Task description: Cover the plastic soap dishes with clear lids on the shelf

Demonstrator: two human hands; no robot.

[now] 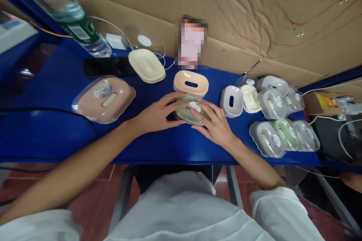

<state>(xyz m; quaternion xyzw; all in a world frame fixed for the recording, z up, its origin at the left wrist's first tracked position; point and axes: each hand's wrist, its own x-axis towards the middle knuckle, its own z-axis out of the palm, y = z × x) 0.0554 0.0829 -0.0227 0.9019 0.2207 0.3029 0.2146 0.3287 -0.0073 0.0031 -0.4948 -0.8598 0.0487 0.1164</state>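
Note:
A green soap box with a clear lid and a round white sticker (189, 112) lies on the blue table (56, 128) in front of me. My left hand (158, 115) grips its left edge with the fingers curled around it. My right hand (215, 122) rests on its right side, fingers pressed on the lid. Just behind it stands a peach-coloured inner tray (191, 83) with a slot in its top.
A pink lidded soap box (104, 98) lies at left, a cream tray (146, 65) and a black phone (109, 66) behind it. Several grey, cream and green lidded boxes (275, 120) crowd the right. A water bottle (60, 5) stands far left; cardboard (240, 15) backs the table.

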